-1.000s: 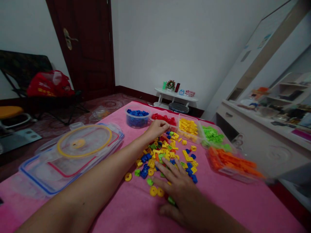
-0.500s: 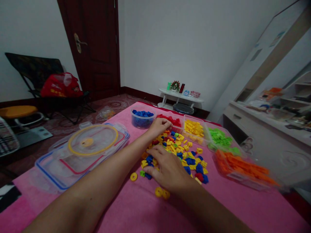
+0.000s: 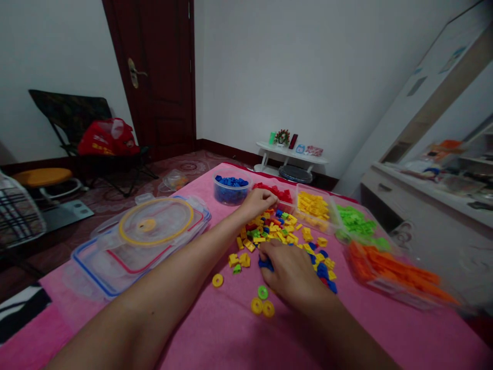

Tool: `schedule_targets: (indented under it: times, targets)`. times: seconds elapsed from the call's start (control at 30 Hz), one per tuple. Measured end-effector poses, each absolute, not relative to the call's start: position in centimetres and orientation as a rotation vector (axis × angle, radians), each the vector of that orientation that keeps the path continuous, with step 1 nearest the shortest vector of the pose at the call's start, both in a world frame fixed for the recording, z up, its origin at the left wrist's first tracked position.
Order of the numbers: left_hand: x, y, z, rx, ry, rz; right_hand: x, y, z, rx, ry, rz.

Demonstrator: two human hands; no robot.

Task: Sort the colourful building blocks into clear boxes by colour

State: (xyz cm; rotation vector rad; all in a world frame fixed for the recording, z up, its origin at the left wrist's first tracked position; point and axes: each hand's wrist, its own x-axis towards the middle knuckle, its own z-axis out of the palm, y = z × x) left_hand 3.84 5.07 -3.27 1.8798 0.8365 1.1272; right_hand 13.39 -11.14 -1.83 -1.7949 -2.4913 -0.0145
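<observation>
A loose pile of small toy building bricks (image 3: pixel 287 234), mostly yellow with blue, red and green among them, lies on the pink-covered table. My left hand (image 3: pixel 259 201) is at the pile's far side, by the near edge of the box of red bricks (image 3: pixel 283 194). Its fingers are curled together, and what they hold, if anything, is hidden. On the near side, my right hand (image 3: pixel 290 270) is closed around blue bricks (image 3: pixel 265 264), which show between thumb and fingers. Two yellow rings (image 3: pixel 262 307) and a green ring (image 3: pixel 262 292) lie just below it.
A round tub of blue bricks (image 3: pixel 231 190) stands at the back. Rightward are boxes of yellow bricks (image 3: pixel 313 205), green bricks (image 3: pixel 356 221) and orange pieces (image 3: pixel 400 270). Stacked clear lids (image 3: pixel 142 246) lie on the left. Another yellow ring (image 3: pixel 217 280) is beside my left forearm.
My right hand has closed and drawn blue bricks away from the pile's left side. A green ring now shows near the yellow rings. The left hand stays by the red box.
</observation>
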Motion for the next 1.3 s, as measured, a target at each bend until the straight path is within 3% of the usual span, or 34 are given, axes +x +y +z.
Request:
schedule_targets:
  times: [0.23,0.57,1.3]
  targets:
    - [3.8,4.4,-2.7,1.897,0.843,1.009,17.8,-8.1,-1.7,-1.785,-2.061,0.152]
    - [4.7,2.0,-2.0,1.106,0.576,0.427,18.8,-7.3,-0.8,-1.468,-1.818,0.161]
    - [5.2,1.0,-2.3,1.049,0.534,0.395,20.0,-6.5,-1.6,-1.378,-1.648,0.347]
